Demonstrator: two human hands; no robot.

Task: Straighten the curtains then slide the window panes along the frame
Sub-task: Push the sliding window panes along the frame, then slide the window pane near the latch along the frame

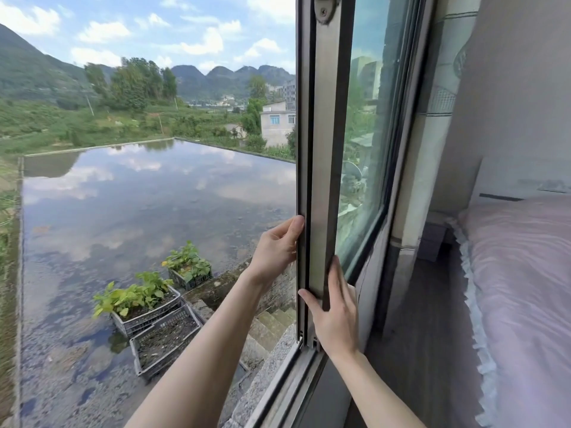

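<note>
A sliding window pane [364, 149] with a grey metal stile [324, 134] stands at the centre of the view, with the opening to its left. My left hand [275, 248] reaches outside the opening and grips the stile's outer edge, fingers wrapped around it. Lower down, my right hand [335, 310] holds the same stile from the room side, thumb on the left edge and fingers along the right. The stile's foot sits in the bottom track [287, 381]. A pale curtain [438, 118] hangs bunched at the right of the window.
A bed with a pinkish frilled cover [522, 288] lies at the right, close to the window wall. A latch [323, 9] sits at the top of the stile. Outside, below the sill [262, 375], are a flooded field and several plastic crates [167, 335] with plants.
</note>
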